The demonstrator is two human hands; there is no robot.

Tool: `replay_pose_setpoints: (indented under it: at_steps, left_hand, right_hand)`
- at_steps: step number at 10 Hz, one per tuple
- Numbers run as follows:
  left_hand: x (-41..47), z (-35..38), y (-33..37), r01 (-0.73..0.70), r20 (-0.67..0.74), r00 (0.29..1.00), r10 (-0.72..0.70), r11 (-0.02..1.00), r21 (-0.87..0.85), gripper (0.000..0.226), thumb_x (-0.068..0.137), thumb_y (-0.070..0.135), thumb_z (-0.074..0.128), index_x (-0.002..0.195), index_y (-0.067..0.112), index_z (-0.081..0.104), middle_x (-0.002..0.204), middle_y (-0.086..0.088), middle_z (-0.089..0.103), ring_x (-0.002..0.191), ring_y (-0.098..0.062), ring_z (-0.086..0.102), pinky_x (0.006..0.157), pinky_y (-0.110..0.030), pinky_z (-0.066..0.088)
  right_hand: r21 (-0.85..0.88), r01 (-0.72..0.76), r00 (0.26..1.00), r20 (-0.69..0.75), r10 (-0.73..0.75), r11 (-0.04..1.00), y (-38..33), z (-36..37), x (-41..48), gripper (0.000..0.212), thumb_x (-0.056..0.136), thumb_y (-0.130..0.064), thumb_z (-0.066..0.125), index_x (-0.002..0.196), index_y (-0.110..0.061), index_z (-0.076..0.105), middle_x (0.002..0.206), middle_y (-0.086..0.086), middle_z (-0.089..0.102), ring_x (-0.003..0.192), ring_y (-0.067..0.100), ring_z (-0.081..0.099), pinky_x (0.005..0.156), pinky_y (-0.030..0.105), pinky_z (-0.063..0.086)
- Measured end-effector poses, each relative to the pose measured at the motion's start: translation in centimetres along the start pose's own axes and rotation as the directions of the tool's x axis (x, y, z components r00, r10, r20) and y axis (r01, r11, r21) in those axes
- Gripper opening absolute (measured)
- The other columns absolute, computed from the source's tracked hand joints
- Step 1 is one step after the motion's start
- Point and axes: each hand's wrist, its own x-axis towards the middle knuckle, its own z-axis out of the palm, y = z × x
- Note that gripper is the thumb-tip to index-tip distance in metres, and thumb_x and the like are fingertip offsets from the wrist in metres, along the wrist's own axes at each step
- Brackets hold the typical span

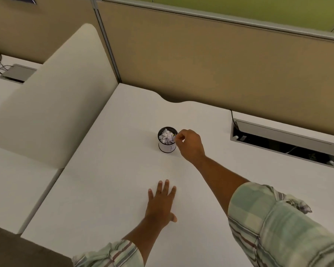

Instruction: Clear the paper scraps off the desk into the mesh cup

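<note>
Near edge, 6 o'clock: left hand (161, 204) flat on the desk (108, 180), palm down, fingers spread, holding nothing. Looks like a brace.

Toward 12 from it: right hand (189, 144) reaches out to the mesh cup (167, 140), fingertips (177, 136) pinched together right at the cup's 3 o'clock rim. Something small and pale may be in the pinch; can't tell if it's a scrap or just the pile behind.

Cup sits mid-desk, upright, one only. Paper scraps (167, 137) heaped near the rim, too jumbled to count. No loose scraps visible on the desk top, so my read is the job is at or near the last drop.

Handling: scraps are light, soft, crumple easily; pinch by an edge, little force needed. They'd drift or bounce off a full pile, so release low. Cup is light too and could tip if nudged at the rim.

Far, 2 o'clock: one open cable hatch (285, 141). Behind, the partition (201, 60).
</note>
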Motion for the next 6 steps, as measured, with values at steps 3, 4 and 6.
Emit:
replay_pose_setpoints:
  at_steps: [3, 4, 6]
  left_hand:
    - [0.6, 0.4, -0.1, 0.004, 0.023, 1.0, -0.005, 1.0, 0.011, 0.119, 0.08, 0.062, 0.072, 0.16, 0.024, -0.009, 0.169, -0.013, -0.018, 0.156, -0.039, -0.016, 0.121, -0.068, 0.003]
    - [0.6, 0.1, 0.0, 0.001, 0.027, 1.0, -0.001, 1.0, 0.007, 0.12, 0.08, 0.062, 0.072, 0.16, 0.024, -0.009, 0.169, -0.013, -0.018, 0.156, -0.04, -0.016, 0.121, -0.069, 0.004]
    - [0.5, -0.2, 0.2, 0.001, 0.024, 1.0, 0.0, 1.0, -0.013, 0.12, 0.08, 0.06, 0.074, 0.161, 0.024, -0.007, 0.17, -0.011, -0.018, 0.156, -0.038, -0.016, 0.122, -0.067, 0.004]
  right_hand:
    - [-0.165, -0.056, 0.996, 0.066, 0.067, 0.985, -1.0, 1.8, 3.6, 0.021, 0.095, -0.009, 0.055, 0.094, -0.016, 0.075, 0.107, 0.005, 0.068, 0.095, 0.023, 0.066, 0.083, 0.037, 0.059]
    - [-0.163, -0.064, 0.996, 0.054, 0.073, 0.985, -0.7, 1.6, 3.4, 0.017, 0.092, -0.009, 0.058, 0.088, -0.017, 0.073, 0.102, 0.004, 0.069, 0.091, 0.022, 0.066, 0.077, 0.036, 0.059]
    - [-0.123, -0.063, 0.998, 0.003, 0.064, 0.99, 0.4, -0.1, 1.9, 0.017, 0.096, -0.014, 0.054, 0.093, -0.017, 0.07, 0.102, 0.004, 0.069, 0.094, 0.023, 0.066, 0.08, 0.039, 0.059]
